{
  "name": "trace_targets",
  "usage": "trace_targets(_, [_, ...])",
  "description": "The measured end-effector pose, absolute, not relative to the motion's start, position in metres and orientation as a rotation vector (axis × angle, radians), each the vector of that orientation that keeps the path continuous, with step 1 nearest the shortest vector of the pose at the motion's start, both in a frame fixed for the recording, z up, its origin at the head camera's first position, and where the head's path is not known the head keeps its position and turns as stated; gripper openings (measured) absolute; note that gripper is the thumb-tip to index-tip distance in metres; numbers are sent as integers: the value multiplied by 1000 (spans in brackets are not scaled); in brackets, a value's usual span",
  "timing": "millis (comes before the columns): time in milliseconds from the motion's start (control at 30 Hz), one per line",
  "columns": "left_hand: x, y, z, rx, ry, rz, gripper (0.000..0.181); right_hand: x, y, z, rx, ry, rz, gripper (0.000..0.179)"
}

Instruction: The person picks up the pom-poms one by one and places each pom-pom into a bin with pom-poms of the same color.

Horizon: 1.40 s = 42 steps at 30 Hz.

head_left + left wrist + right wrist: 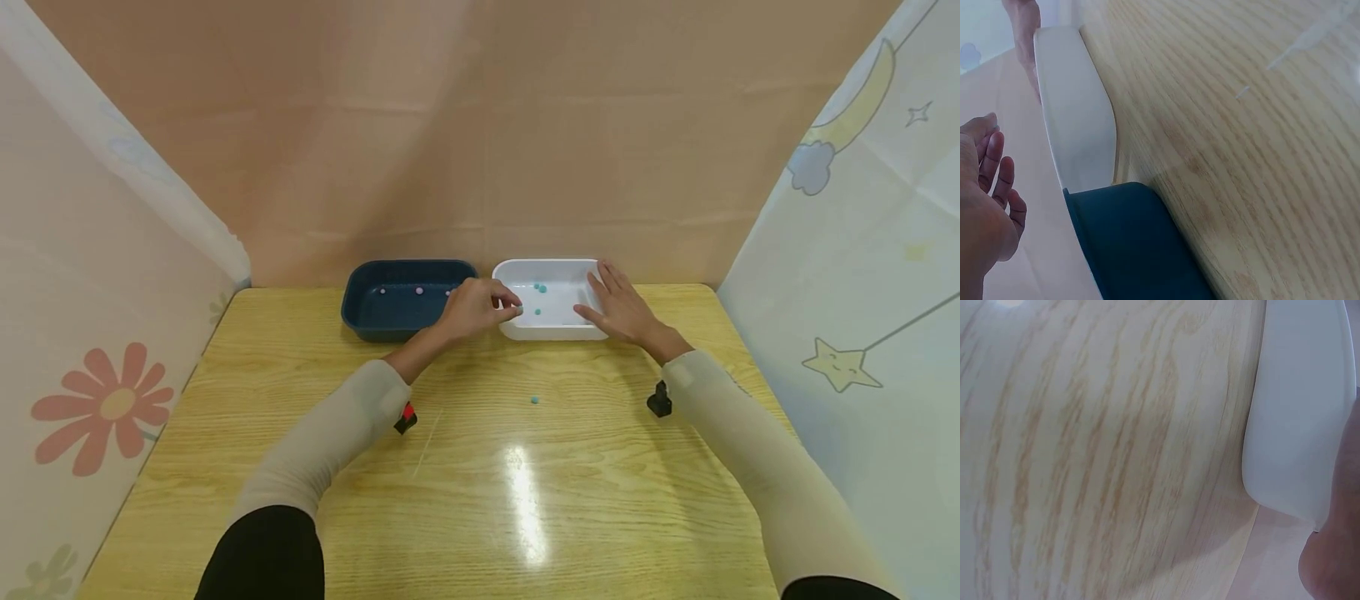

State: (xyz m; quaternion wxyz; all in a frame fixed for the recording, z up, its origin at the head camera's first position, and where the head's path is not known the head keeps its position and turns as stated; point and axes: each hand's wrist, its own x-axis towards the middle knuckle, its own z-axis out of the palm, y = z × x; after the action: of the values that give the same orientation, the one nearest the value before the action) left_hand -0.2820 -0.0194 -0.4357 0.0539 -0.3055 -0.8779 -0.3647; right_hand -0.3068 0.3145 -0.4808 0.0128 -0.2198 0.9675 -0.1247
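Observation:
With thumb and index finger, my left hand (474, 307) pinches a small teal ball (520, 310) over the left end of a white tray (551, 333). Several more teal balls (537, 312) lie inside that tray. At its right end, my right hand (626, 310) rests on the rim with the fingers spread. A dark blue tray (390, 333) stands to the left, with small pink balls (419, 291) in it; my left hand hides its right front corner. In the left wrist view, the left hand (988, 194) shows beside both trays.
One teal ball (535, 400) lies on the wooden table (480, 483) in front of the white tray. A tan backdrop (480, 150) rises behind the trays, with patterned panels at both sides. Black wrist devices (659, 402) show beside the sleeves.

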Motion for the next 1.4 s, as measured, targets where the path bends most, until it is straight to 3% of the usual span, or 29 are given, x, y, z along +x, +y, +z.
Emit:
trace_targets(833, [-329,-8,-440,-641,-2794,-957,16,-306,315,-482,-677,3019,-360,86])
trace_targets(1400, [-344,2,-451,-420,-2893,-873,16,-309,317,-485,-687,3027,-384,89])
